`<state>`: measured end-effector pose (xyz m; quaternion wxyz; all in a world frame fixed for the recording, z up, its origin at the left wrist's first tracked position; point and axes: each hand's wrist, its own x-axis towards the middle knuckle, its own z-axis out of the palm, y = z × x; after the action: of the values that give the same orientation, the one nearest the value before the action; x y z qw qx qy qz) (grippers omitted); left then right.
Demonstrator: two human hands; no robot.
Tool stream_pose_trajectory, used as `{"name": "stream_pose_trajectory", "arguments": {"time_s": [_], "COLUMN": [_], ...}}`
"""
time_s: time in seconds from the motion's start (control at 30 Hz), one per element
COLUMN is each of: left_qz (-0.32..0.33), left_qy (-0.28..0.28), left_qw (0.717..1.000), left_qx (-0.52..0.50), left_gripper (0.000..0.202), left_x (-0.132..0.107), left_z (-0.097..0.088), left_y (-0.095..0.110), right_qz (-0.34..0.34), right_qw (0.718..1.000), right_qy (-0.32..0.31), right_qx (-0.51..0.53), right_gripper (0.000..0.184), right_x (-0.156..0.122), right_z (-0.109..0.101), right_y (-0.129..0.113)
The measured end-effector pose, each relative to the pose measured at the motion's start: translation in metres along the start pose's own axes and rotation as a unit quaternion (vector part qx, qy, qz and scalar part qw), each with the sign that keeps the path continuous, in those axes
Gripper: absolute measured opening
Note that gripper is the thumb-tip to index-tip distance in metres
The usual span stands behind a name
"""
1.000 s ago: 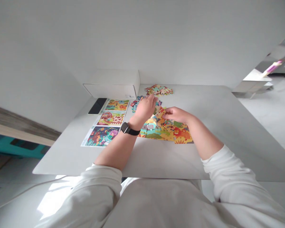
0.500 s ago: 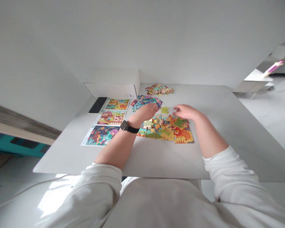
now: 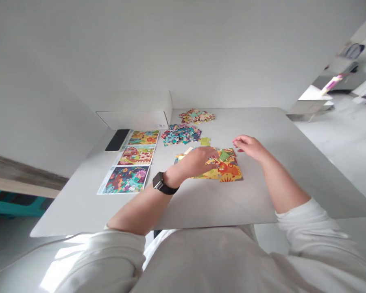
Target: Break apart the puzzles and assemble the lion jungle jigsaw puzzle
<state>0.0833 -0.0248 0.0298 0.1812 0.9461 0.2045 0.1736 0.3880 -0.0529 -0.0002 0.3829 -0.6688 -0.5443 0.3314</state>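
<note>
My left hand (image 3: 199,160), with a black watch (image 3: 162,183) on its wrist, reaches over the partly assembled jigsaw puzzle (image 3: 230,173). Its fingers are bent round a small puzzle piece (image 3: 212,161), and the hand covers much of the puzzle's middle. Orange lions show at the puzzle's right end. Just off the upper right corner hovers my right hand (image 3: 248,146), its fingers loosely curled and apart from the thumb, with nothing visible in them. Behind the puzzle lies a single yellow-green puzzle piece (image 3: 205,141), touched by neither hand.
A pile of blue and purple pieces (image 3: 181,134) lies behind the puzzle, and a pile of reddish pieces (image 3: 197,116) farther back. Three picture sheets (image 3: 136,156) and a dark phone (image 3: 117,140) lie left. A white box (image 3: 131,119) stands against the wall.
My left hand has moved from the blue pile to the right and nearer, over the puzzle. The right hand has shifted slightly right, away from the puzzle. The camera view has turned a little.
</note>
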Motion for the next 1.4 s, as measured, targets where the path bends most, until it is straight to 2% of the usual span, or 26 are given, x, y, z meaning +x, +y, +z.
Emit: {"name": "stream_pose_trajectory", "arguments": {"time_s": [0.07,0.13,0.2,0.27,0.4,0.57,0.87,0.97,1.13,1.23,1.4], "left_qz": [0.032,0.034,0.041,0.047,0.058,0.068,0.106,0.112,0.097,0.071,0.049], "left_qy": [-0.016,-0.019,-0.028,-0.034,-0.021,-0.006,0.003,0.019,0.018,0.007,-0.005], "left_qw": [0.999,0.999,0.997,0.996,0.995,0.993,0.985,0.984,0.986,0.99,0.993], "left_qx": [0.008,0.033,0.055,0.069,0.08,0.097,0.137,0.14,0.136,0.121,0.108], "left_gripper": [0.021,0.022,0.026,0.029,0.027,0.025,0.021,0.02,0.023,0.023,0.042], "left_x": [0.005,0.009,0.01,0.011,0.008,0.005,0.004,0.004,0.005,0.004,0.001], "left_z": [0.028,0.053,0.07,0.08,0.084,0.085,0.086,0.087,0.086,0.083,0.083], "left_y": [0.017,0.026,0.029,0.027,0.023,0.023,0.028,0.027,0.021,0.017,0.013], "right_qz": [0.037,0.077,0.12,0.16,0.206,0.247,0.303,0.306,0.245,0.206,0.171], "right_qw": [0.993,0.981,0.962,0.938,0.899,0.879,0.842,0.856,0.923,0.957,0.983], "right_qy": [0.036,0.054,0.056,0.053,0.058,0.038,-0.004,-0.03,-0.045,-0.048,-0.026], "right_qx": [0.104,0.172,0.238,0.304,0.381,0.407,0.447,0.416,0.292,0.197,0.069], "right_gripper": [0.029,0.024,0.018,0.011,0.004,0.012,0.011,0.011,0.009,0.016,0.018], "right_x": [-0.021,-0.042,-0.059,-0.069,-0.074,-0.071,-0.062,-0.061,-0.06,-0.06,-0.056], "right_z": [-0.004,-0.006,-0.006,-0.005,-0.002,-0.002,-0.008,-0.001,0.019,0.026,0.032], "right_y": [0.011,0.017,0.02,0.021,0.018,0.01,0.005,0.003,0.0,-0.002,0.002]}}
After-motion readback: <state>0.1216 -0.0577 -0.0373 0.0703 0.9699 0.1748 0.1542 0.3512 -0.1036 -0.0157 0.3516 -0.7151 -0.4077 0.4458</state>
